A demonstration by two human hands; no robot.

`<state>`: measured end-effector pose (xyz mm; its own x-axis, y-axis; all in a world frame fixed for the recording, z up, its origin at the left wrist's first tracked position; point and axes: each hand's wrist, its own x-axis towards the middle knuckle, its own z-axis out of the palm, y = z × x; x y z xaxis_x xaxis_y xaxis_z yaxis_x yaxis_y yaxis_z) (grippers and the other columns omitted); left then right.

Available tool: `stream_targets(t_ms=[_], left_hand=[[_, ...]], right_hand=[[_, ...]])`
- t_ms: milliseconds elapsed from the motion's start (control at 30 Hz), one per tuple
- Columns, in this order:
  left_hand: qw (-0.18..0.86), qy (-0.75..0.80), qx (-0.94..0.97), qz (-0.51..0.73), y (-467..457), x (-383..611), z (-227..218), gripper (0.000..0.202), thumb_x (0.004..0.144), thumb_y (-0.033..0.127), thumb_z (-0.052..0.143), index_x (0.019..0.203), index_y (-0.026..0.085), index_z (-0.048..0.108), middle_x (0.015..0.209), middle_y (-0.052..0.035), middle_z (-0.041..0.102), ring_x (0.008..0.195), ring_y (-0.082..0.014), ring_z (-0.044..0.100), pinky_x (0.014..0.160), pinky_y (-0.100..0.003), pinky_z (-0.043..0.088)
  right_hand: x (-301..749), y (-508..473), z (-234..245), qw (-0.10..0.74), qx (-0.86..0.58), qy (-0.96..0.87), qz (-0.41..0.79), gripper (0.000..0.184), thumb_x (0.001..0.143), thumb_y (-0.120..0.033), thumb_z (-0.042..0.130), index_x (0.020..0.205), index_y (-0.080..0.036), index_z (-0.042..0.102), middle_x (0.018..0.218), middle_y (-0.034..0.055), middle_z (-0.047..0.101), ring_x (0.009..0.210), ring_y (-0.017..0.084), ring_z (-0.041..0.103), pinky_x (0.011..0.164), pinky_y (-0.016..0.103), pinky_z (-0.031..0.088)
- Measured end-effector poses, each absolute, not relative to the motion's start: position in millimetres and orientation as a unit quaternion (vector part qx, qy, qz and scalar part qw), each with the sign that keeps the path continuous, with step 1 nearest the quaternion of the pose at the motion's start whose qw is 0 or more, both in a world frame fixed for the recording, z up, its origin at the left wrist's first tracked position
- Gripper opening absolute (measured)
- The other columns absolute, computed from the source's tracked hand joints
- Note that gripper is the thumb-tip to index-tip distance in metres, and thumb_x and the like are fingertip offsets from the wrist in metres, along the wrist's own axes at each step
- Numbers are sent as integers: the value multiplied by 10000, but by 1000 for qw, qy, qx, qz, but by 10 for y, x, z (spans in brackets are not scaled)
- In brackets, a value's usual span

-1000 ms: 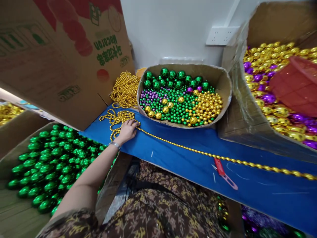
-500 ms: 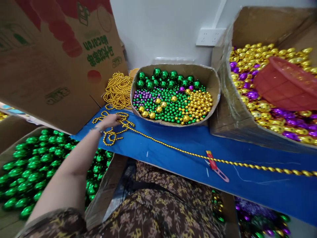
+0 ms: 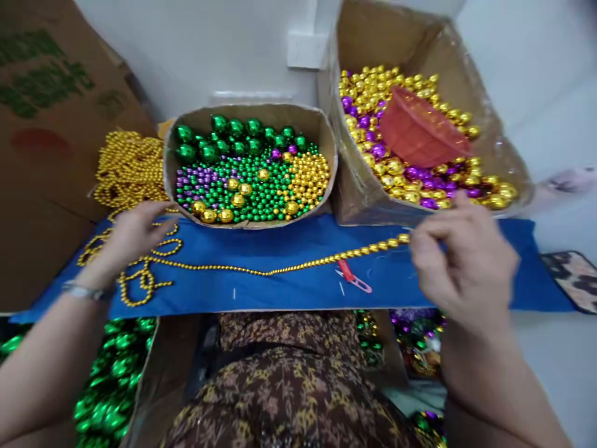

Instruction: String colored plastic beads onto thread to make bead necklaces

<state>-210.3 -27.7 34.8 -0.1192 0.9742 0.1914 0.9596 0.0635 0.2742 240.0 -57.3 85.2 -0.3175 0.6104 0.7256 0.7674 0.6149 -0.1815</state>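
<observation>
Here comes the change. A second ago only the left hand (image 3: pixel 133 233) was in shot, pressed on the coiled part of the gold bead strand (image 3: pixel 261 270), and the line ran off out of view. Now the view has swung across and the right hand (image 3: pixel 459 261) is in the picture, thumb and forefinger pinched shut on the strand's far end. The left hand has eased: its fingers look loosely spread over the loose loops (image 3: pixel 140 280), flat rather than clenched, though motion blur softens it.

My read is that the strand is now controlled at both ends, not pinned at one, and the length between the hands is laid out for handling.

As for how it lies, its long axis runs side to side across the blue worktop (image 3: pixel 289 292), from one hand to the other. It is not quite straight. It dips in a shallow bend about midway between the hands, then climbs to the right hand's fingertips. The left end dissolves into coils under the left hand, and the beads look larger toward the right hand.

The red snips (image 3: pixel 353 280) lie just short of the strand on the person's side, nearer the right hand. Beyond the strand, between the hands, sits the shallow bead tray (image 3: pixel 252 111). Past the left hand is the heap of gold strands (image 3: pixel 128 165).
</observation>
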Motion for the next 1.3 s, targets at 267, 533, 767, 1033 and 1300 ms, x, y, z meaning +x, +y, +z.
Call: stream_targets(t_ms=[267, 533, 767, 1033, 1300], left_hand=[[534, 297, 770, 185, -378, -173, -386, 394, 877, 399, 561, 1223, 216, 602, 1155, -97, 683, 1016, -213, 644, 885, -350, 505], [578, 400, 705, 99, -292, -853, -375, 303, 835, 468, 595, 821, 174, 669, 672, -14, 616, 590, -120, 547, 533, -204, 425], [372, 574, 717, 137, -541, -1768, 32, 233, 804, 506, 584, 889, 313, 682, 756, 76, 684, 683, -148, 610, 640, -248, 514], [289, 558, 776, 60, -980, -1843, -506, 375, 871, 512, 468, 1035, 242, 670, 887, -21, 747, 712, -213, 688, 638, -284, 511], [244, 563, 786, 79, -1103, -1772, -796, 377, 900, 509, 443, 987, 218, 667, 986, -55, 735, 830, -229, 695, 725, -284, 512]], right_hand=[[2143, -475, 1008, 293, -387, -871, -70, 125, 904, -239, 491, 841, -239, 599, 790, 3, 532, 772, 153, 514, 1093, 562, 324], [2688, -263, 728, 265, -471, -838, -74, 163, 855, -301, 556, 712, -234, 593, 694, -17, 466, 709, 151, 446, 1075, 560, 316], [2790, -320, -71, 282, -523, -802, -62, 199, 866, -338, 562, 709, -220, 587, 719, -5, 505, 747, 167, 487, 1081, 526, 305], [2540, -804, -1042, 126, -579, -806, 3, 205, 895, -301, 544, 739, -193, 621, 752, 30, 576, 754, 179, 534, 1057, 443, 333], [2521, -847, -1188, 66, -600, -797, 13, 236, 917, -333, 519, 784, -195, 657, 770, 40, 595, 788, 187, 544, 1070, 408, 287]])
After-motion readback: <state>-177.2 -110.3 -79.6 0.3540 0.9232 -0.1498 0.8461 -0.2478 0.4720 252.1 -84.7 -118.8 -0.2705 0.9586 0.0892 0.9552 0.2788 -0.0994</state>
